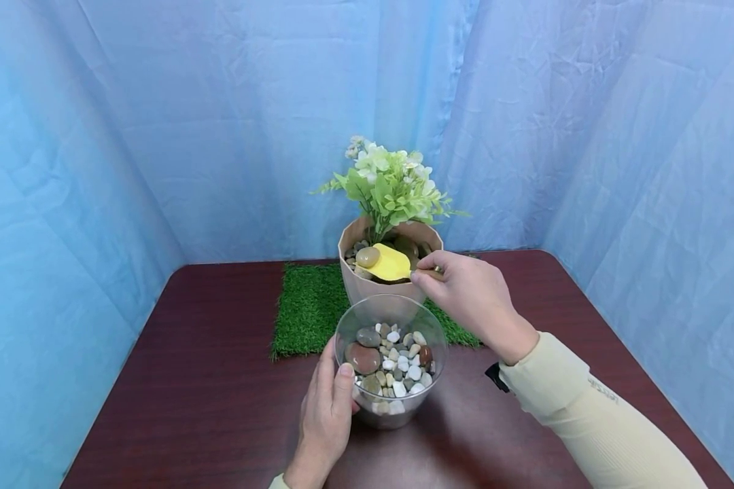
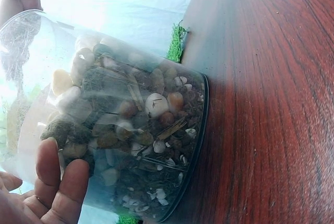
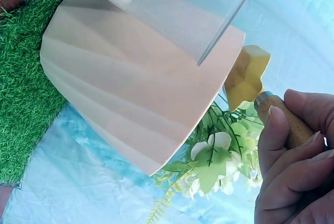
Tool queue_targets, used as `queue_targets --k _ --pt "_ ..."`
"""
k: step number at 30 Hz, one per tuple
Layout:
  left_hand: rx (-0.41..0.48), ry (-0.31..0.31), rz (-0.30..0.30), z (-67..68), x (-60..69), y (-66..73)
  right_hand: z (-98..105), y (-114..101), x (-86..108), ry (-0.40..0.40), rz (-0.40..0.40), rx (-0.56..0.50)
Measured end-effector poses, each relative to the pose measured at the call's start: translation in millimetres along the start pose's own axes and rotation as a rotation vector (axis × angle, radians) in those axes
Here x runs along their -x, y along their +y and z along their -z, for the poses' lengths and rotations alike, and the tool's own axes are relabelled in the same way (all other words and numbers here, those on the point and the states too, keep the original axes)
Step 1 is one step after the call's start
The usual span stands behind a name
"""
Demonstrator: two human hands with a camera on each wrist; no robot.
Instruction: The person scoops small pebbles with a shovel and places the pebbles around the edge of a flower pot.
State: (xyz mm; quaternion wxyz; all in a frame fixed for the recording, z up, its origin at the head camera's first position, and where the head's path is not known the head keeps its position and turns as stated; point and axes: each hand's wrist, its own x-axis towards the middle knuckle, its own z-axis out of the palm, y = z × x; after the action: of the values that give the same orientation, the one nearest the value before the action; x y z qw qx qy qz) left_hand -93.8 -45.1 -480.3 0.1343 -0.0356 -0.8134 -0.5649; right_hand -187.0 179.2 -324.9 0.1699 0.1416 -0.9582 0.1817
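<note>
My left hand (image 1: 329,411) grips the side of a clear plastic container (image 1: 391,422), the thumb at its rim. Inside lie white and grey pebbles (image 1: 414,372) and larger brown stones (image 1: 363,358); the left wrist view also shows dark debris near its base. My right hand (image 1: 474,292) holds the wooden handle (image 3: 295,125) of a small trowel. Its yellow blade (image 1: 394,263) is over the mouth of a pale pink pot (image 1: 370,291). At the blade's tip rests a smooth tan stone (image 1: 367,256). Stones and a leafy plant with white flowers (image 1: 391,183) fill the pot.
Under the pot is a green artificial grass mat (image 1: 306,309) on the dark reddish wooden table (image 1: 220,380). Light blue curtains (image 1: 251,136) hang behind and along both sides. The clear container stands close in front of the pot.
</note>
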Motion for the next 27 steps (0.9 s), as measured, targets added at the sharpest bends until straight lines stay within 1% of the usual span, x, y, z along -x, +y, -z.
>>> queue_targets --k 5,13,18,27 --pt "-0.003 0.0 0.004 0.1 -0.2 0.3 -4 -3 -7.6 -0.025 -0.013 0.02" --pt "-0.009 0.001 -0.008 0.5 -1.0 0.6 -8 -11 -17.9 -0.067 -0.044 0.058" --pt "-0.01 -0.002 -0.003 -0.1 -1.3 1.2 -9 -15 -20.0 -0.064 -0.039 0.083" --pt "-0.002 -0.008 0.02 0.1 -0.3 1.1 -11 -19 -24.1 -0.031 0.001 0.145"
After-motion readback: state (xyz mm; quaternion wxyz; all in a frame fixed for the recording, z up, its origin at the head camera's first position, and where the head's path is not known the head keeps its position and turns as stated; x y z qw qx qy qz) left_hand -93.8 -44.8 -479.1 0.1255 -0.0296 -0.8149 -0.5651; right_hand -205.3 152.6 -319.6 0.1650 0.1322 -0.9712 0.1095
